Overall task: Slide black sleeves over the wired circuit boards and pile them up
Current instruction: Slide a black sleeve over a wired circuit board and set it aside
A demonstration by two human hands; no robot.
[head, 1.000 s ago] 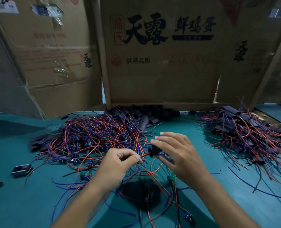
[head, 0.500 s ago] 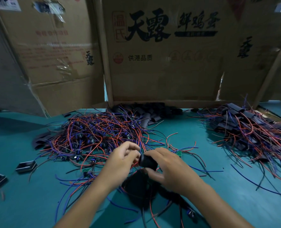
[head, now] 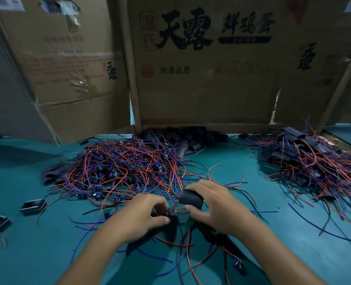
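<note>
Pinching a matte, flattened black sleeve (head: 191,199), your right hand (head: 217,208) has drawn apart from your left hand (head: 141,214), whose fingers curl round wires (head: 171,211).

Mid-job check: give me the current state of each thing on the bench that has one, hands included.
Left hand: pinching a small wired circuit board.
Right hand: gripping a black tubular sleeve, not yet over the board.
Tangled heap of red and blue wired boards: unsleeved.
Right-side pile of black-sleeved boards: sleeved, stacked.
Loose black sleeves by the cardboard: unused.
</note>
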